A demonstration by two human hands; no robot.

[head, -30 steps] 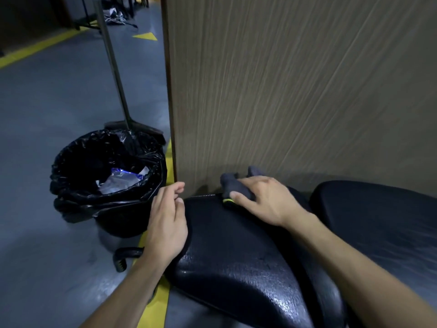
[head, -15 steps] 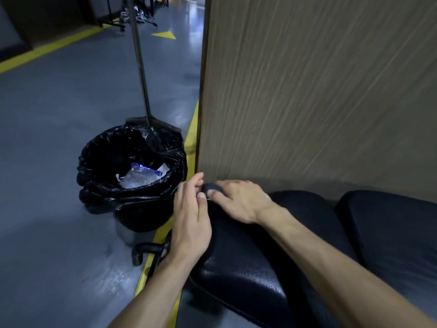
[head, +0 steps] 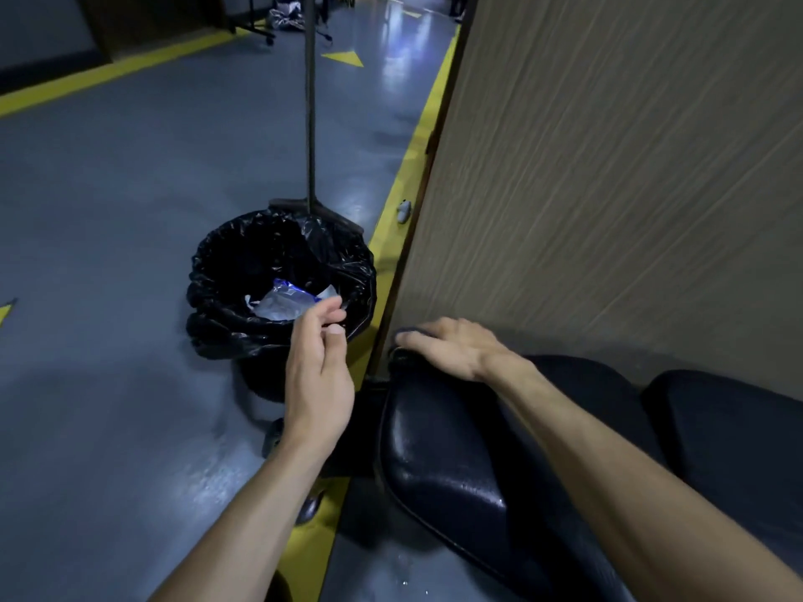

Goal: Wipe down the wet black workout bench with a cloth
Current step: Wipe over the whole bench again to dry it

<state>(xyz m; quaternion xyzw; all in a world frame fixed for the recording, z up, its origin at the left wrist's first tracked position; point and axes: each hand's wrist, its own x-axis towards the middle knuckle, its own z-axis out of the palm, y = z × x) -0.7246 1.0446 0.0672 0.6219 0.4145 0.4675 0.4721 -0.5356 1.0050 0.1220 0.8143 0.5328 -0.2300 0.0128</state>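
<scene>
Grey, glossy floor [head: 108,210] with painted yellow lines fills the left half of my view, and a tall panel of wood-grain laminate [head: 608,167] rises across the upper right. At lower centre I see the black workout bench [head: 456,462], its padded vinyl shiny and beaded with droplets, the rounded end pointing toward the panel's edge; a second black cushion [head: 730,427] sits at the right edge of the frame. My right hand [head: 452,347] lies flat over the far tip of the bench pad, fingers spread and pressing down on a dark cloth [head: 406,331], of which only a small sliver shows beyond the fingertips. My left hand [head: 319,371] hangs in the air just left of the bench, fingers loosely curled, holding nothing. Behind it, at centre left, stands a round bin lined with a crinkled black plastic bag [head: 278,288], with crumpled clear wrapping inside. A thin dark pole [head: 310,102] stands behind the bin.
</scene>
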